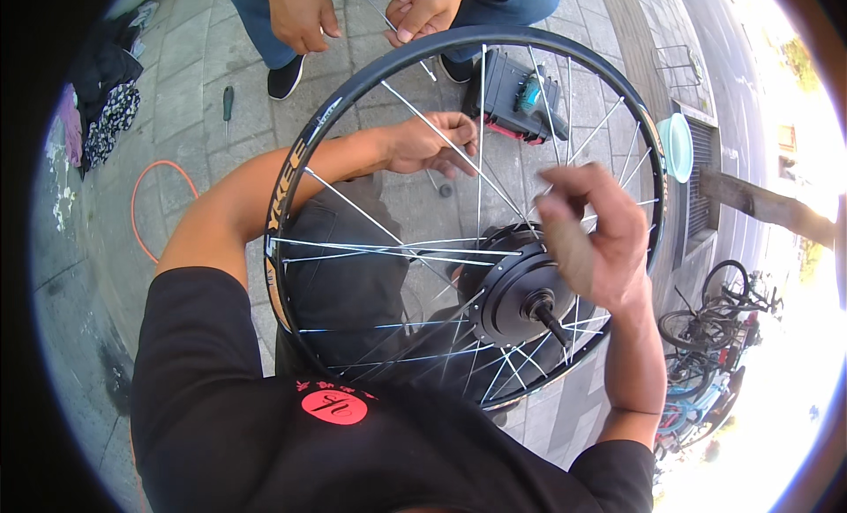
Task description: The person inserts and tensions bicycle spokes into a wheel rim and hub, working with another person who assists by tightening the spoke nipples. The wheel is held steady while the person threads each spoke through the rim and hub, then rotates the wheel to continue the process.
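Note:
A spoked wheel with a black rim (281, 182) leans upright before me, over my dark trousers. Its thick black hub (520, 288) has a threaded axle sticking out toward me. Thin silver spokes (480, 160) run between hub and rim, some crossing. My left hand (432, 144) reaches behind the spokes, its fingers loosely bent and apart, tips close to one spoke; I see nothing held in it. On the near side, over the hub's upper right, my right hand (595, 235) is raised with thumb and fingers curled. Motion blurs its fingertips, so whether they pinch anything cannot be told.
Across the wheel, another person's hands (304, 17) show, one by a thin metal rod. A black toolbox (503, 85) with a teal tool on it stands beyond the rim. Left lie a screwdriver (228, 107) and an orange hose (135, 204). Bicycles (706, 337) and a pale basin (678, 148) are right.

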`<state>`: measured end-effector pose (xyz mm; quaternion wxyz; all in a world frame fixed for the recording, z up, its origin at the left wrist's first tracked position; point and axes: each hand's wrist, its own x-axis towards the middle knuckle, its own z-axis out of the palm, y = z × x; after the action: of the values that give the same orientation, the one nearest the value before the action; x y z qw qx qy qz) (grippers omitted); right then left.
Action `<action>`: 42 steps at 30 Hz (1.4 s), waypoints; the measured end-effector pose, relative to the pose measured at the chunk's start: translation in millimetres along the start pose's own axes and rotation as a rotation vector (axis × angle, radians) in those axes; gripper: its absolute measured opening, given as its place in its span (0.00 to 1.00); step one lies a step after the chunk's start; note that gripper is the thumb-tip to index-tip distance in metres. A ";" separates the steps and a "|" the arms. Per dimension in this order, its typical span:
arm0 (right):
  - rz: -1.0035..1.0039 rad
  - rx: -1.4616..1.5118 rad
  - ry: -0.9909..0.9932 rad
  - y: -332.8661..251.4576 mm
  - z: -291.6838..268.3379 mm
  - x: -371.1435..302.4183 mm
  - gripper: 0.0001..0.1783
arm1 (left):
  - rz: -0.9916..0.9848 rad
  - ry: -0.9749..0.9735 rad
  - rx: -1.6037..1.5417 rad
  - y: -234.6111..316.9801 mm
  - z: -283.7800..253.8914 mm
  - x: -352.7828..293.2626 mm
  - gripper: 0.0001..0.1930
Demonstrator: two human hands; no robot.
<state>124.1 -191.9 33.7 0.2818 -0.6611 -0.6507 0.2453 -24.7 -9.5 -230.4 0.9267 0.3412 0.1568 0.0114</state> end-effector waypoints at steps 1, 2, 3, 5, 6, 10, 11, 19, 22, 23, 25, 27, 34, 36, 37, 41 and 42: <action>-0.041 -0.052 -0.125 -1.9 -6.5 -3.1 0.12 | -0.022 -0.009 -0.012 -7.4 -5.9 -5.8 0.07; -0.067 -0.066 -0.170 3.3 -10.3 -9.9 0.13 | -0.097 -0.022 0.061 -5.2 -5.9 -15.3 0.07; -0.050 -0.080 -0.189 3.7 -17.0 -16.2 0.13 | -0.171 -0.030 0.131 -1.6 -3.1 -28.0 0.07; -0.029 -0.096 -0.196 3.6 -22.6 -25.4 0.13 | -0.146 -0.003 0.224 -1.1 0.3 -27.8 0.07; -0.027 -0.099 -0.183 3.9 -22.9 -28.3 0.13 | -0.113 0.009 0.189 -0.4 1.7 -21.4 0.07; -0.058 -0.170 -0.120 6.9 -17.5 -41.3 0.13 | -0.045 -0.018 0.046 7.3 6.5 -11.9 0.10; -0.081 -0.166 -0.120 8.4 -17.9 -40.5 0.15 | -0.043 -0.030 -0.024 5.8 4.0 -10.6 0.10; -0.300 -0.247 -0.172 17.7 -16.4 -34.0 0.19 | -0.068 -0.131 -0.083 7.4 -3.3 -26.6 0.10; -0.270 -0.283 -0.228 16.6 -17.6 -34.4 0.20 | -0.069 -0.104 0.104 11.6 6.9 -30.2 0.10; -0.258 -0.306 -0.257 13.8 -18.3 -32.7 0.22 | -0.069 -0.083 0.161 12.3 9.9 -31.9 0.10; -0.232 -0.325 -0.311 9.4 -20.0 -28.8 0.24 | -0.084 -0.084 0.208 11.7 7.3 -32.6 0.10; -0.202 -0.325 -0.355 5.7 -22.9 -24.7 0.25 | -0.066 -0.084 0.278 19.8 6.4 -30.2 0.10; -0.177 -0.301 -0.434 1.8 -22.6 -17.5 0.26 | 0.136 -0.077 0.457 50.4 1.2 -35.2 0.12; -0.185 -0.275 -0.451 3.3 -23.0 -15.3 0.26 | 0.155 -0.043 0.495 62.9 5.0 -46.4 0.13; -0.183 -0.272 -0.458 3.2 -22.8 -14.5 0.26 | 0.164 0.020 0.522 67.9 10.3 -51.2 0.13; -0.179 -0.249 -0.474 3.3 -24.9 -13.6 0.26 | 0.311 0.068 0.542 81.5 24.9 -59.7 0.13; -0.180 -0.240 -0.476 3.6 -25.2 -14.0 0.26 | 0.337 0.078 0.500 80.1 29.0 -59.1 0.13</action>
<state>143.7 -207.2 48.7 0.0614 -0.5533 -0.7789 0.2887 -65.4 26.1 -141.9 0.7923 0.5793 0.1315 0.1392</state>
